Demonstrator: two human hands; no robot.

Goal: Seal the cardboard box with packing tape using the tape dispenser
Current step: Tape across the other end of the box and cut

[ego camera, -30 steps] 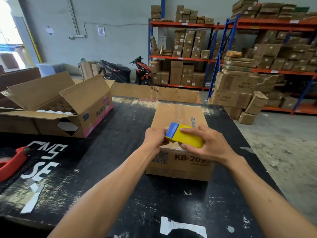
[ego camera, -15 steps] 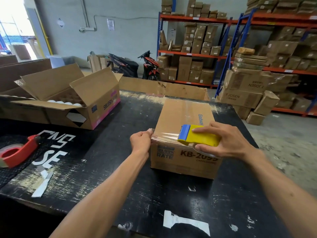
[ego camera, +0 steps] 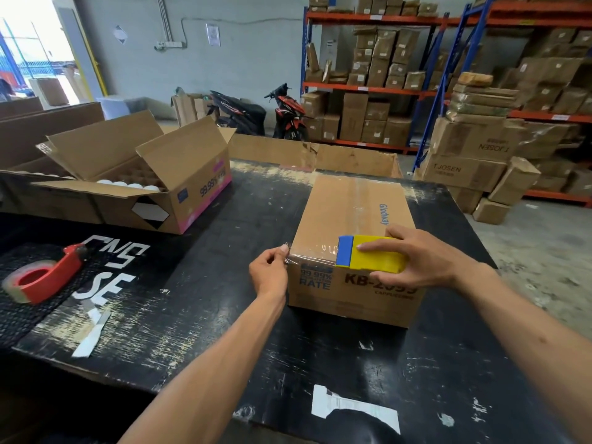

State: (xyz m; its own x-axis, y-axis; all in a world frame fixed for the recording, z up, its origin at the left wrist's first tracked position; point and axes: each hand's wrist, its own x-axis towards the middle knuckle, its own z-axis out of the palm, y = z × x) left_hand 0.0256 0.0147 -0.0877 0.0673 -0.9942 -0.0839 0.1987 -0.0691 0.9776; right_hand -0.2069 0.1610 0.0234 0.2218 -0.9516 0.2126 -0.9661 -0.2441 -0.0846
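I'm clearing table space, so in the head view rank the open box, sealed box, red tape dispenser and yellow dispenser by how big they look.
1. Open box, largest, flaps spread.
2. Sealed box.
3. Red tape dispenser and yellow dispenser: look alike, and the right hand covers part of the yellow one, so unranked.

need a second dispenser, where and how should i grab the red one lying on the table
Take the red tape dispenser by its handle, the narrow red arm that angles up and away from the roll. Come from above with the left hand, the nearer one. The clear roll fills its near end, so the handle is the only slim, bare part to close around.
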